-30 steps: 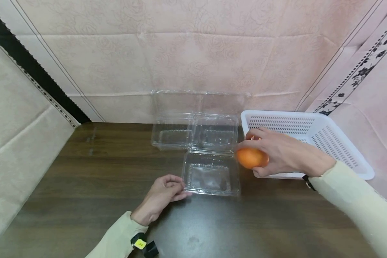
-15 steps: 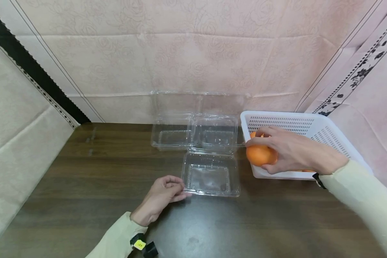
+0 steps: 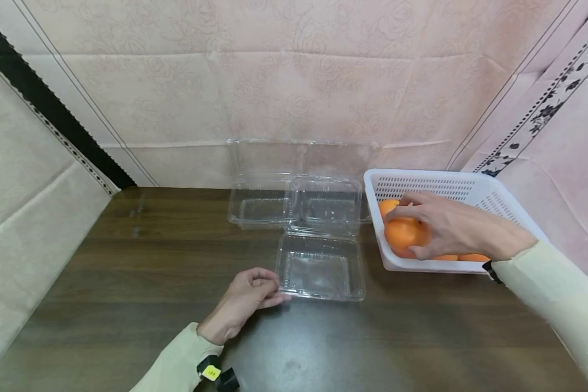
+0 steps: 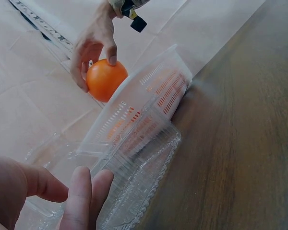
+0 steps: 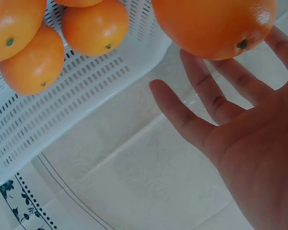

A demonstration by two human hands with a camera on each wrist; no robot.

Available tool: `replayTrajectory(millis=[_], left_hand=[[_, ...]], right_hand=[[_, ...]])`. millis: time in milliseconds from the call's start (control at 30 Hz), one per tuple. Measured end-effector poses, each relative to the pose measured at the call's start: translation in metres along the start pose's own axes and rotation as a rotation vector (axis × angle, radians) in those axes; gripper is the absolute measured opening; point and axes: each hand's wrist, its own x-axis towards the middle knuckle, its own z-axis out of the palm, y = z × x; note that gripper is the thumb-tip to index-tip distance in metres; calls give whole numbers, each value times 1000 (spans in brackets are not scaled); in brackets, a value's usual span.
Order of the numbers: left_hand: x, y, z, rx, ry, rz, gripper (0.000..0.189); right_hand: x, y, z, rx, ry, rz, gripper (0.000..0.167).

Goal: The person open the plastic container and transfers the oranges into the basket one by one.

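In the head view my right hand (image 3: pixel 455 223) grips an orange (image 3: pixel 406 234) with fingers and thumb, over the left end of a white slotted basket (image 3: pixel 514 207). In the left wrist view that held orange (image 4: pixel 105 80) appears above the basket rim. More oranges (image 5: pixel 96 28) lie in the basket, partly hidden by the hand in the head view. My left hand (image 3: pixel 247 296) pinches the near left corner of a clear hinged plastic container (image 3: pixel 318 269), which lies unfolded on the table. In the left wrist view the fingers (image 4: pixel 79 201) overlap its clear edge.
Behind the near container stand more clear plastic containers (image 3: pixel 262 207), side by side, with raised lids against the cloth backdrop (image 3: pixel 294 98). The basket stands just to their right. A brown wooden table (image 3: pixel 176 245) lies under everything, with patterned cloth at both sides.
My right hand has moved rightward with the orange, from beside the containers to over the basket. Oranges inside the basket have come into sight. The left hand has stayed at the container's corner.
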Motion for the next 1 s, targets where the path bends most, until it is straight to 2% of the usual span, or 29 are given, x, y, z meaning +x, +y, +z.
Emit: replayTrajectory(millis=[233,567,800,1000], left_hand=[[0,0,0,5,0,-4,30],[-1,2,1,9,2,-16,30],[-3,1,2,26,3,-39,28],[-3,0,4,24,-2,-61,28]], right_hand=[[-3,10,0,20,-18,49,53],[-8,29,3,47,-40,78,54],[-10,38,5,53,-83,167,54],[-13,51,10,41,-68,148,53]])
